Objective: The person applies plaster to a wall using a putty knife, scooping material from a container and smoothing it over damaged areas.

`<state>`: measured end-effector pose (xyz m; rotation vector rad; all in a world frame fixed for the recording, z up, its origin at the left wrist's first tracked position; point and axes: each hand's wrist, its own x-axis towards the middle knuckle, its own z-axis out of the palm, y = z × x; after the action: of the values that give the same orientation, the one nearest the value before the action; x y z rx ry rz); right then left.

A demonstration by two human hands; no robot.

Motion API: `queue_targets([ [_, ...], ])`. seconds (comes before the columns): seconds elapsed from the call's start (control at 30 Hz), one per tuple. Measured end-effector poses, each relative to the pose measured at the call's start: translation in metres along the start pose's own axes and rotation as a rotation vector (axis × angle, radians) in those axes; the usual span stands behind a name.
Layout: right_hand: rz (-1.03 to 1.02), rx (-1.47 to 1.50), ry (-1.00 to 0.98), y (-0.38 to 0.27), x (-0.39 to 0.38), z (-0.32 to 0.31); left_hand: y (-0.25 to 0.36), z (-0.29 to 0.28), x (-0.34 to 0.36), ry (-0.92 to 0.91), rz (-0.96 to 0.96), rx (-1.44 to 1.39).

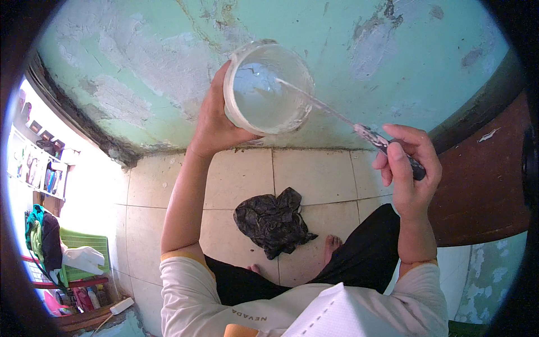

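My left hand (218,121) grips a translucent white plastic tub (236,104) by its side, its mouth facing me, with pale residue on the rim and a light blue, glossy interior. My right hand (409,160) is closed on the dark, white-smeared handle of a thin metal tool (337,113). The tool's tip is over or inside the mouth of the tub; whether it touches the inside I cannot tell.
A patched mint-green wall (365,50) fronts me. A crumpled black plastic bag (269,219) lies on the tiled floor (151,185) by my feet. A brown wooden panel (477,185) stands at right. Shelves (36,160), bags and a green basket (84,241) sit at left.
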<state>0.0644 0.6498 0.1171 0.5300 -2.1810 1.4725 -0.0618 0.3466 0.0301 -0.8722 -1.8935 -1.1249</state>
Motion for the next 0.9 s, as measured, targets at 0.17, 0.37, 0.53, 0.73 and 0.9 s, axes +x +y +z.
queue_targets([
  [0.17,0.173,0.031,-0.05,-0.001,0.005,0.001,0.008,0.007,0.004,-0.029,-0.005,0.023],
  [0.37,-0.043,-0.107,-0.103,0.017,0.007,0.005,0.011,0.005,0.003,-0.258,-0.175,-0.121],
  [0.53,-0.016,-0.092,-0.265,0.026,0.01,-0.008,0.02,0.007,0.002,-0.407,-0.319,-0.407],
  [0.73,0.02,-0.082,-0.34,0.029,0.013,-0.025,0.033,-0.004,0.01,-0.572,-0.402,-0.638],
  [0.9,-0.039,-0.11,-0.404,0.032,0.012,-0.03,0.037,-0.01,0.011,-0.655,-0.435,-0.75],
])
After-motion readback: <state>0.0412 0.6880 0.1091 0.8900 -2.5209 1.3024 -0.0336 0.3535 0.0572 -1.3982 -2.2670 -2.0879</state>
